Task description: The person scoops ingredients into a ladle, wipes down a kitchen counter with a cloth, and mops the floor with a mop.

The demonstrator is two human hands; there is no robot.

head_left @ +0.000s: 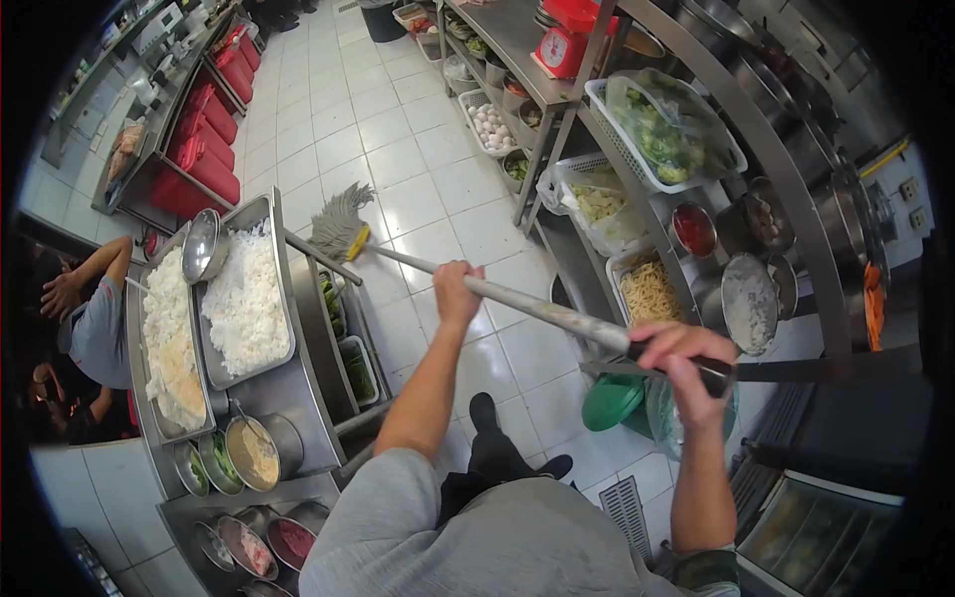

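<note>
A long mop handle (547, 310) runs across the middle of the view, from lower right to upper left. My left hand (459, 292) is closed round its grey shaft, nearer the mop head. Farther back, my right hand (686, 358) wraps round the black grip at the handle's end. The grey string mop head (341, 221), joined by a yellow clamp (358, 244), lies on the white tiled floor (423, 159) beside the metal rice counter.
Left, trays of rice (244, 298) and a pot (264, 453) stand on a counter; a person (99, 318) is beyond it. Right, shelves hold a broccoli basket (662, 129), noodles (649, 292) and a red scale (565, 45). A green lid (612, 403) is near my feet.
</note>
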